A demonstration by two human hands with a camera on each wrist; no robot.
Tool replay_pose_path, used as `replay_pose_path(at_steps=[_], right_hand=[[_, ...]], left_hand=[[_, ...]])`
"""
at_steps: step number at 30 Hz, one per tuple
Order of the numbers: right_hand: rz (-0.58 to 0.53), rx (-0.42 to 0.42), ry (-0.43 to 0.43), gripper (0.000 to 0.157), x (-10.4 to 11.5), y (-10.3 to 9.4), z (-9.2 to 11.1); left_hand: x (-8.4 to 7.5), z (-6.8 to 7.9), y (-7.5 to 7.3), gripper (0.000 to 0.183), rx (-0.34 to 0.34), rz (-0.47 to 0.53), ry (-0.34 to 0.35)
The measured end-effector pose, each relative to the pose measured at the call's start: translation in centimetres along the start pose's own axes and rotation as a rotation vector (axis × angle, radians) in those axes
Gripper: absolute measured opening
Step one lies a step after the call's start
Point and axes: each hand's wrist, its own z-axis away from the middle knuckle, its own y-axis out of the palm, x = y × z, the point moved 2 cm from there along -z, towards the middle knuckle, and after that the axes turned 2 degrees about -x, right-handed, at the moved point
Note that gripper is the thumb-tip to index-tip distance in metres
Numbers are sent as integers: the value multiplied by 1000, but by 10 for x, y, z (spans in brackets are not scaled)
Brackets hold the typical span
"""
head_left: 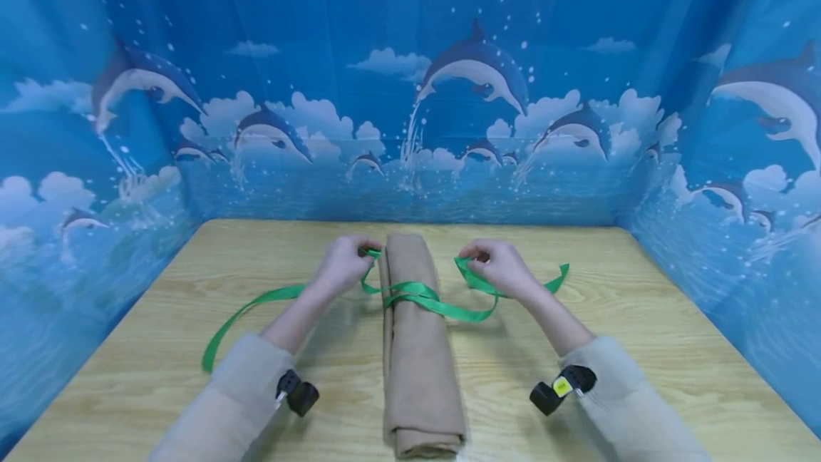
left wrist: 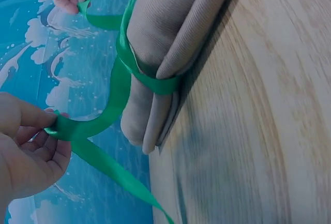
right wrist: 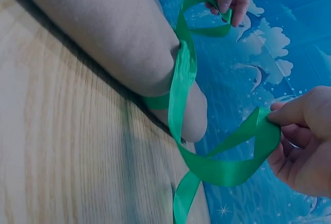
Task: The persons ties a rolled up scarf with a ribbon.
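A rolled brown cloth lies lengthwise on the table, with a green ribbon passed round it and crossed on top. To the left of the roll, my left hand pinches one part of the ribbon between thumb and fingertips; its tail trails to the left over the table. My right hand, on the other side, pinches the ribbon's other part, which hangs in a loop with its end sticking out to the right. In the left wrist view the band wraps under the folded edges of the cloth.
The wooden table carries the roll and the ribbon tails. A blue curtain printed with dolphins and clouds stands round the back and both sides. A small black camera is strapped to each sleeve.
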Motion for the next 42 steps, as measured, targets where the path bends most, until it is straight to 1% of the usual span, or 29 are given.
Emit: replay_pose_path(at_steps=[3,5,13,15,19,23,25,29,33,36,39,42], right_hand=[[-19,17,-21,21,4,3,-1],[-23,24,-36,21,6,6,-1],[-7,30,-85,19,15,15,-7],[-10,33,-91,19,18,17,-8],[-34,41,-112,17,24,21,-9],[-75,56,-133,16,28,26,-9],[-90,63,-138,15,29,28,-9],[-158,81,-119,14,29,34,-11],[-267,104,-75,17,30,39,-11],[-374,112,-7,23,32,42,-12],[-480,100,62,32,34,44,-13],[-558,75,94,43,34,45,-14]], left_hand=[[-3,-1,2,30,-4,-32,43],[-4,-1,4,28,-4,-35,57],[-12,0,8,24,-27,-74,143],[-15,1,8,23,-23,-63,151],[-18,0,10,21,-15,-20,133],[-22,1,11,19,-44,23,128],[-24,1,12,17,-67,42,139],[-26,1,14,14,-109,85,154],[-26,0,18,13,-128,152,149],[-26,0,20,13,-127,213,123],[-26,0,23,13,-113,293,86],[-27,0,26,13,-96,381,54]])
